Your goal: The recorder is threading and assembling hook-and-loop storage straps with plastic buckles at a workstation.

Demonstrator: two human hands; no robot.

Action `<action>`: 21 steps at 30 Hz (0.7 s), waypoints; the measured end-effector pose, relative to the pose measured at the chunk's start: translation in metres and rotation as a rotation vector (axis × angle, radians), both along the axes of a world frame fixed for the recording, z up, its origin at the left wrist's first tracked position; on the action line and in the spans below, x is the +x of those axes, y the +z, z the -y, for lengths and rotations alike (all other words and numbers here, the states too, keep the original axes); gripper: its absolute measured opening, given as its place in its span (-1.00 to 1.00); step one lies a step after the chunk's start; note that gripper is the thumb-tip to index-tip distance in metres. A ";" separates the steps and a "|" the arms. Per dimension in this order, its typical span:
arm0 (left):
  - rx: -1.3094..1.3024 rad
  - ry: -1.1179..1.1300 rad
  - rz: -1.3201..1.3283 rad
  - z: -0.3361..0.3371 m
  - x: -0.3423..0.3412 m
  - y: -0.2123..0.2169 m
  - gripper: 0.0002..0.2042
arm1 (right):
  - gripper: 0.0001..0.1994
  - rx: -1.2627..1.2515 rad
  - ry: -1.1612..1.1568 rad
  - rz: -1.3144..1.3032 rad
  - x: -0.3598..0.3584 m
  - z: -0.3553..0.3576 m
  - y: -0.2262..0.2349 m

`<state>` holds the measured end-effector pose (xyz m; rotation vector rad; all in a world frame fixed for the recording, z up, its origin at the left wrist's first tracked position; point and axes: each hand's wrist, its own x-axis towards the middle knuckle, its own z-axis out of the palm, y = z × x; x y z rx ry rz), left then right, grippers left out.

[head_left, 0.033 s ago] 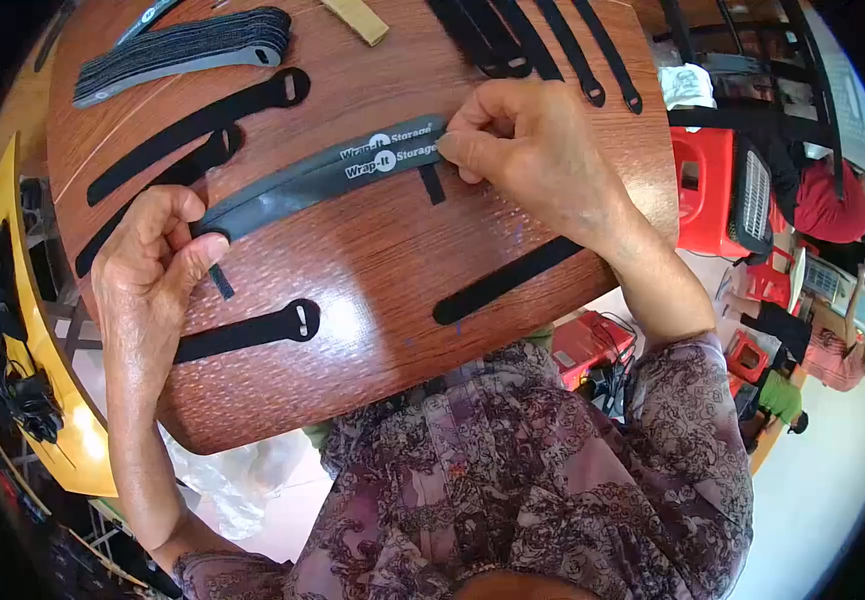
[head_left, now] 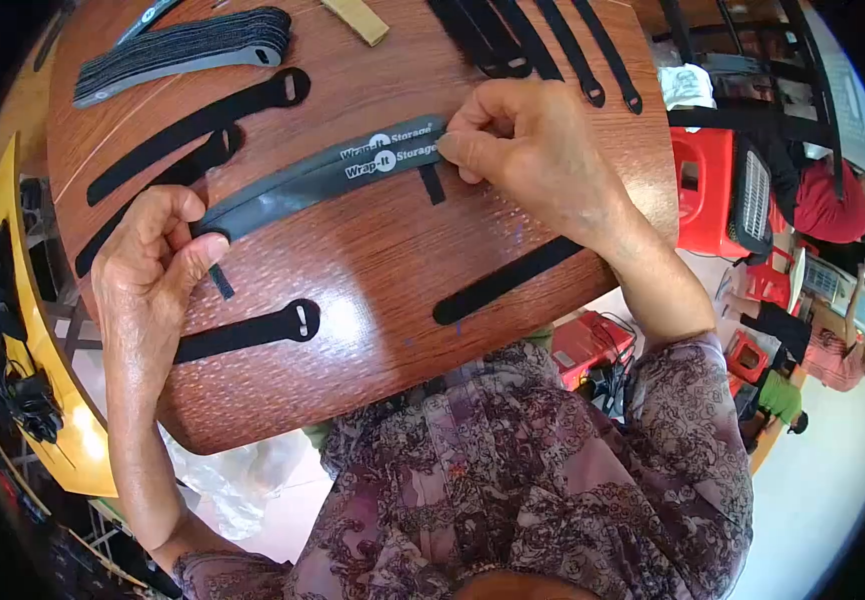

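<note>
Two dark grey printed hook-and-loop straps [head_left: 283,198], one overlapping the other, stretch between my hands above the wooden table [head_left: 353,260]. At their left end my left hand [head_left: 148,245] is closed, thumb and fingers pinching them. My right hand [head_left: 518,135] pinches the other end, hiding the tips. A short black strip [head_left: 222,282] shows below my left thumb, and another black strip [head_left: 433,184] lies beneath the straps beside my right fingers. Nearer me lie a black strap with a slotted round head [head_left: 253,332] and a rounded black strap end [head_left: 493,285].
At the far left lies a thick stack of straps [head_left: 183,55], with black slotted straps [head_left: 203,125] in front. More black straps [head_left: 563,50] line the far right, near a tan strip [head_left: 358,18]. Red stools [head_left: 703,190] and other people are to the right.
</note>
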<state>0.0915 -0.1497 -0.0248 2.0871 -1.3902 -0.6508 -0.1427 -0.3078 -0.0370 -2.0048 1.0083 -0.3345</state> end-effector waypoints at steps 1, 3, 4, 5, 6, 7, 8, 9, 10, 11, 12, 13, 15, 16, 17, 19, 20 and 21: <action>0.000 0.001 0.000 0.000 0.000 0.000 -0.76 | -0.85 0.000 0.001 0.000 0.000 0.000 0.000; -0.004 -0.010 0.004 0.000 0.001 -0.001 -0.77 | -0.84 -0.016 0.011 -0.014 0.000 0.001 0.001; -0.005 -0.011 0.002 0.001 0.001 -0.001 -0.77 | -0.84 -0.017 0.010 -0.015 0.000 0.001 0.000; -0.004 -0.013 -0.002 0.001 0.002 -0.002 -0.77 | -0.84 -0.010 0.002 -0.013 0.000 0.002 -0.001; -0.002 -0.013 -0.005 0.000 0.002 -0.003 -0.76 | -0.85 -0.002 -0.005 -0.010 0.000 0.002 -0.001; -0.002 -0.013 -0.005 0.000 0.002 -0.002 -0.76 | -0.85 -0.002 -0.005 -0.010 0.000 0.002 0.000; -0.005 -0.023 0.009 0.001 0.001 0.000 -0.76 | -0.85 0.019 -0.010 -0.022 0.001 0.002 0.000; -0.008 -0.033 0.024 0.001 0.001 0.000 -0.76 | -0.85 0.039 -0.015 -0.034 0.001 0.002 0.001; -0.007 -0.032 0.024 0.001 0.001 0.001 -0.76 | -0.85 0.040 -0.014 -0.034 0.001 0.002 0.000; -0.007 -0.034 0.015 0.001 0.001 0.001 -0.76 | -0.84 0.024 -0.009 -0.035 0.002 0.002 0.000; -0.007 -0.037 0.006 0.001 0.001 0.001 -0.76 | -0.84 0.008 -0.004 -0.037 0.002 0.002 0.000; -0.007 -0.038 0.005 0.001 0.002 0.001 -0.76 | -0.84 0.008 -0.005 -0.038 0.002 0.002 -0.001; -0.006 -0.044 0.015 0.001 0.002 0.001 -0.76 | -0.83 -0.036 -0.002 -0.019 0.002 0.003 -0.002; -0.006 -0.044 0.015 0.001 0.002 0.000 -0.76 | -0.83 -0.036 -0.002 -0.019 0.002 0.002 -0.001; -0.005 -0.037 -0.002 0.000 0.003 -0.002 -0.76 | -0.83 -0.010 -0.014 -0.029 0.002 0.002 -0.001; -0.005 -0.029 -0.019 0.000 0.003 -0.002 -0.76 | -0.83 0.016 -0.025 -0.039 0.002 0.002 -0.001; 0.000 -0.027 -0.014 0.000 0.003 -0.002 -0.75 | -0.83 0.000 -0.022 -0.031 0.002 0.002 -0.001; 0.005 -0.024 -0.009 0.000 0.002 -0.001 -0.75 | -0.83 -0.015 -0.018 -0.023 0.002 0.002 -0.001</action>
